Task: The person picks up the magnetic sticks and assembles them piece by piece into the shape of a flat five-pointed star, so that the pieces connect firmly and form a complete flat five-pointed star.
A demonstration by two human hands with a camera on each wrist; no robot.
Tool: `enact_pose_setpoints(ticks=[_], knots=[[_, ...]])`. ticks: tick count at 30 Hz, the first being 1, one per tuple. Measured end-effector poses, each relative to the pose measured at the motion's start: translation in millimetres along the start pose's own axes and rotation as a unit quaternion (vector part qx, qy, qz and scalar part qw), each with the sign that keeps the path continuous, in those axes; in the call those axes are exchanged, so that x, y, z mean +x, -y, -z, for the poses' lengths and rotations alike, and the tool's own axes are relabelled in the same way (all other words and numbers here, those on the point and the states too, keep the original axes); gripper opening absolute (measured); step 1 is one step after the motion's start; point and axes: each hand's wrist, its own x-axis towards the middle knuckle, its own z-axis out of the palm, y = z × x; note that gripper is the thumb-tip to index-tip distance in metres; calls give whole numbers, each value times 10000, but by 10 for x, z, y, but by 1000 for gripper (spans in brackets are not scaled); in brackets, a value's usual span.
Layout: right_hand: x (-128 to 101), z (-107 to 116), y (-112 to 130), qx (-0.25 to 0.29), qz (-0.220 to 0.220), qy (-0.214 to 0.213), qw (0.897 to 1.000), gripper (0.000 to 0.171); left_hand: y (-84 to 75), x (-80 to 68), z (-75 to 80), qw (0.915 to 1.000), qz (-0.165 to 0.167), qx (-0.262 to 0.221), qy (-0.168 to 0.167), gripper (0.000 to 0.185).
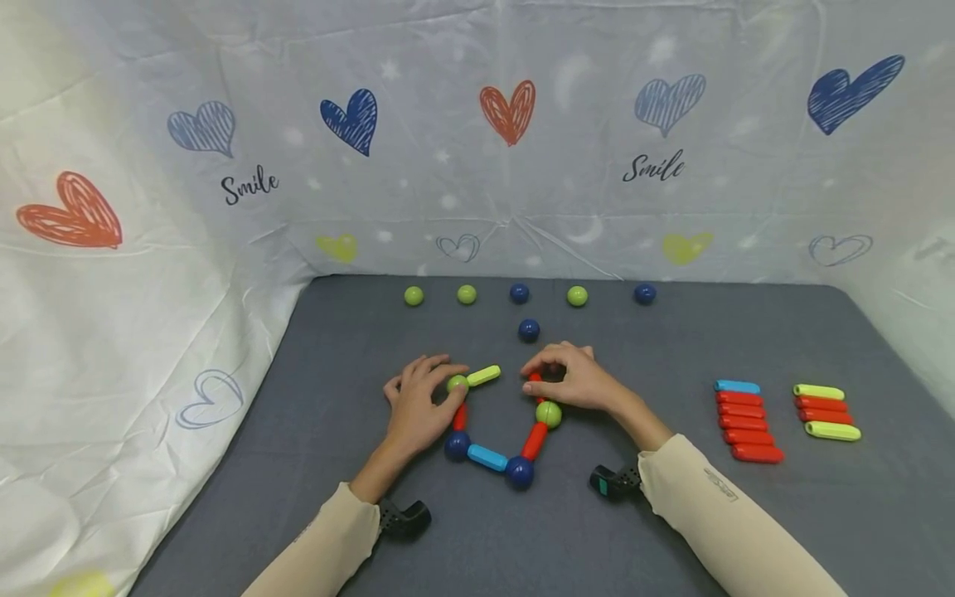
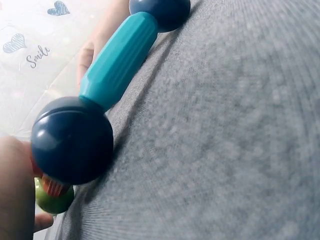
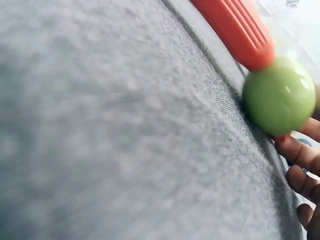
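A chain of balls and rods lies on the grey table in an open U. My left hand (image 1: 418, 408) pinches the green ball (image 1: 458, 382) at its left end, with a yellow rod (image 1: 483, 376) sticking out to the right. Below that ball, a red rod (image 1: 459, 417) runs to a dark blue ball (image 2: 72, 145). A light blue rod (image 2: 120, 60) joins it to another dark blue ball (image 1: 520, 472). From there a red rod (image 1: 534, 441) leads up to a green ball (image 3: 280, 96). My right hand (image 1: 580, 380) grips the red rod (image 1: 535, 379) above it, partly hidden by fingers.
Several green and blue balls stand in a row at the back, among them a green ball (image 1: 414, 296). One blue ball (image 1: 529, 330) sits nearer. On the right lie two stacks of rods, one topped by a light blue rod (image 1: 737, 386), the other by a yellow rod (image 1: 818, 391).
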Motion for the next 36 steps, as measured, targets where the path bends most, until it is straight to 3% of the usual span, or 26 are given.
enact_pose_setpoints(ticks=[4, 7, 12, 17, 25, 30, 36], knots=[[-33, 6, -7, 265, -131, -177, 9994, 19, 2, 8, -1, 9999, -69, -149, 23, 20], [-4, -1, -38, 402, -464, -677, 9958, 21, -6, 12, 1, 9998, -39, -173, 95, 15], [130, -20, -104, 175, -924, -1366, 9862, 47, -9, 11, -12, 9995, 3, -115, 311, 19], [283, -42, -116, -263, -1038, -1182, 9872, 64, -14, 10, -33, 9983, -14, 95, 571, 26], [279, -84, -101, -190, -867, -997, 9910, 40, -77, -1, -35, 9993, 23, 40, 383, 21], [129, -120, -88, 89, -469, -799, 9957, 39, -90, -15, -60, 9996, 71, -8, 257, 19], [36, -158, -23, 249, -330, -554, 9976, 40, -118, -27, -70, 9997, 30, -89, 239, 19]])
